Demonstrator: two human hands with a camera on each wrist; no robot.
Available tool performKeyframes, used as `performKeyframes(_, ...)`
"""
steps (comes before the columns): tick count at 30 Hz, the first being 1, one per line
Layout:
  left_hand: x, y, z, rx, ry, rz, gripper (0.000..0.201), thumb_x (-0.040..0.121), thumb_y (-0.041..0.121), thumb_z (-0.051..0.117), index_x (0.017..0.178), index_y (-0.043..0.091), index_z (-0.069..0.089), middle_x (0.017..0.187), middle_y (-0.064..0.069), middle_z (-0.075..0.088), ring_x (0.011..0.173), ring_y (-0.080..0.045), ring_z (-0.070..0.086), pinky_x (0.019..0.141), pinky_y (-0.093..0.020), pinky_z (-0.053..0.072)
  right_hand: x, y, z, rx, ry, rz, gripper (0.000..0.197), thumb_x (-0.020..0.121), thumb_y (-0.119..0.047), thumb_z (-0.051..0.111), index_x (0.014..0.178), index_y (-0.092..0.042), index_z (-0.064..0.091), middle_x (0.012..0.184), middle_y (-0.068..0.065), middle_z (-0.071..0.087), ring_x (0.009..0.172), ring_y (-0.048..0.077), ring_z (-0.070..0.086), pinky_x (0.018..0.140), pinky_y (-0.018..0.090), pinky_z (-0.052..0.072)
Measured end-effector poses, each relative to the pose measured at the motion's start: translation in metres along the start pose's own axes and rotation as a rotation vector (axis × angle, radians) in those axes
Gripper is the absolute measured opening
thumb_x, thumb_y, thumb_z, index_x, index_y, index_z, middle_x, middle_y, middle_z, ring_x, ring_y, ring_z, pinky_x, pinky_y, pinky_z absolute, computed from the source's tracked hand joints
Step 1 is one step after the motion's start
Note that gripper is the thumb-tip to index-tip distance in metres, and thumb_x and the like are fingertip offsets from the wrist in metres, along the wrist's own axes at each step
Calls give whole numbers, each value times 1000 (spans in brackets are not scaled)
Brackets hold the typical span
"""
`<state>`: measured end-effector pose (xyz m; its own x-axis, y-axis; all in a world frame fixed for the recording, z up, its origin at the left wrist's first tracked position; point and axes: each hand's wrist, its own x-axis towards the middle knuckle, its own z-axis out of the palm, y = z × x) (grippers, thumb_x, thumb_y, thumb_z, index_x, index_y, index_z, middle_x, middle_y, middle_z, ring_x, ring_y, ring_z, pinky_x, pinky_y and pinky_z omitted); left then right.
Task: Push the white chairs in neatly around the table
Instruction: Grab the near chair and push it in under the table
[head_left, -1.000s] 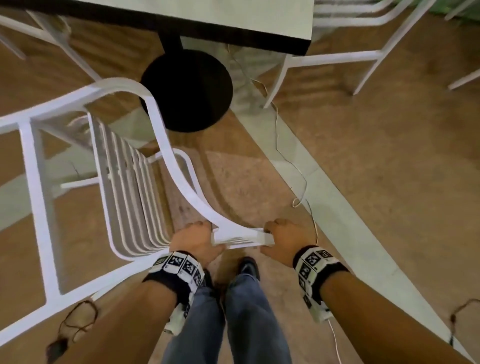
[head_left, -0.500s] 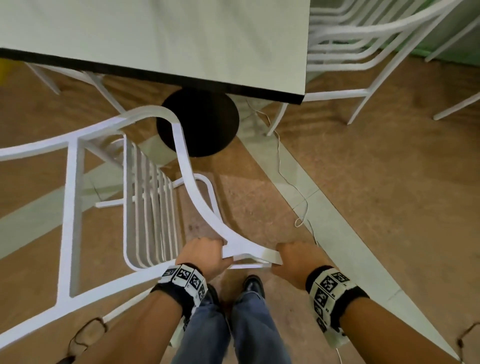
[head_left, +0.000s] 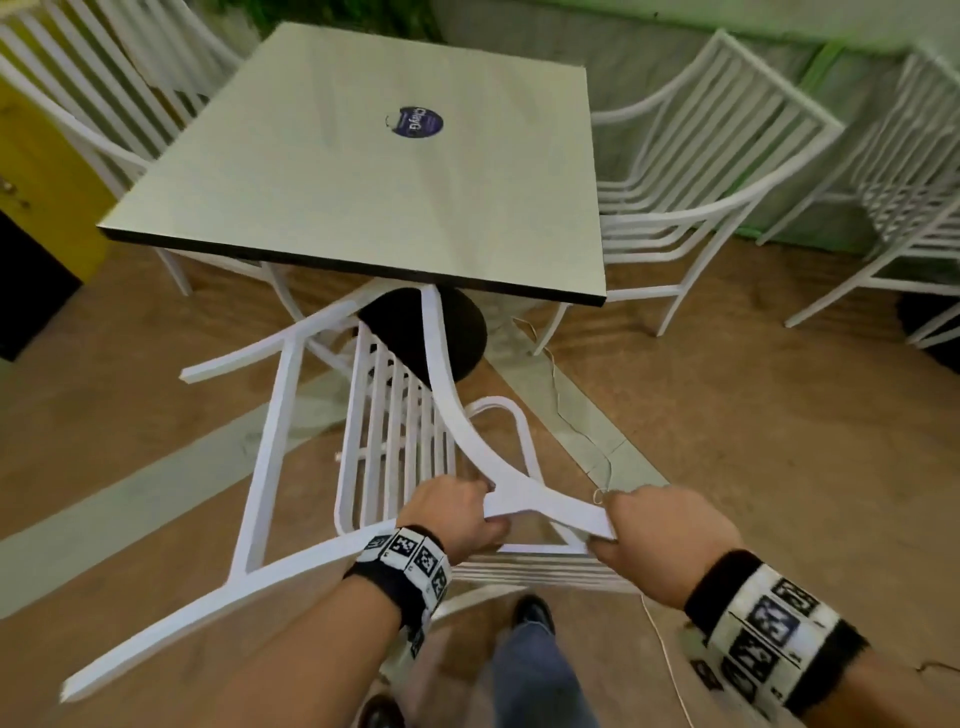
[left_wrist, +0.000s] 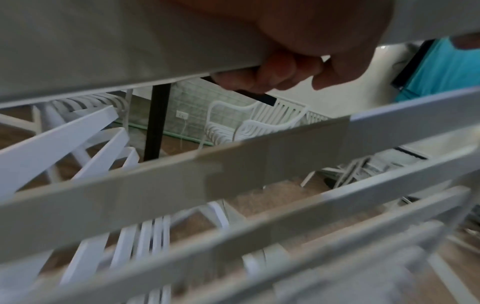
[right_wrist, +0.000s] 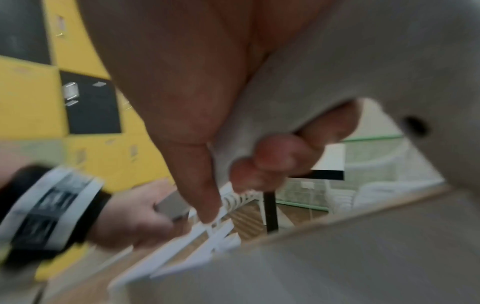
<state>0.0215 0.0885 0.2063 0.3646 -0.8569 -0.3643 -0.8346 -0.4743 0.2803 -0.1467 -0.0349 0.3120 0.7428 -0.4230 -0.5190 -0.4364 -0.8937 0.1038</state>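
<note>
The step in hand is sliding the near white armchair (head_left: 374, 452) under the square table (head_left: 363, 171): both hands clamp the top rail of its backrest (head_left: 545, 506), the left hand (head_left: 457, 514) at the rail's left end and the right hand (head_left: 660, 540) at its right end. The wrist views show fingers (left_wrist: 272, 76) curled under the rail's lower edge, and those of the right hand (right_wrist: 275, 156) wrapped the same way, though that picture is blurred. The chair stands on the floor at the table's near side, just in front of the person. Its front points toward the table, the slatted seat running lengthwise away from the person, and the right armrest (head_left: 441, 374) already reaches under the tabletop edge, over the black pedestal base (head_left: 467, 332). The chair sits skewed, its front swung somewhat right of square to the table edge. The next move probably calls for a forward push with a slight twist to square it, minding the pedestal and the thin cable (head_left: 561, 384) trailing across the floor. Other white chairs (head_left: 691, 171) stand at the right and left sides.
</note>
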Motion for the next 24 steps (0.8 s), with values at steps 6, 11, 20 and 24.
performKeyframes(6,-58,-61,-12,96,20,111,47,80,57,51,102,18,65,89,-8,72,83,-27,64,70,-33,46,-45,-98,-20,60,-33,-4,26,94,-43,40,82,-19,43,85,7,61,65,29,44,59,34,37)
performKeyframes(11,-92,-87,-13,55,67,112,51,79,59,52,111,21,63,96,-7,72,88,-28,64,78,-36,48,-66,-138,-40,69,-60,-55,24,98,-39,39,86,-19,44,100,10,64,73,34,50,58,36,31)
performKeyframes(20,-131,-106,14,-292,331,64,41,59,54,57,57,14,66,46,1,62,38,-17,57,39,-21,45,-88,-193,-85,8,-161,-161,14,92,-1,36,83,-12,37,103,19,63,87,36,62,43,29,17)
performKeyframes(24,-125,-118,25,-456,343,-58,38,57,42,74,66,6,69,61,-9,69,55,-26,63,55,-28,50,-81,-207,-88,-41,-150,-236,15,92,2,37,92,-6,50,103,19,62,89,33,62,43,28,20)
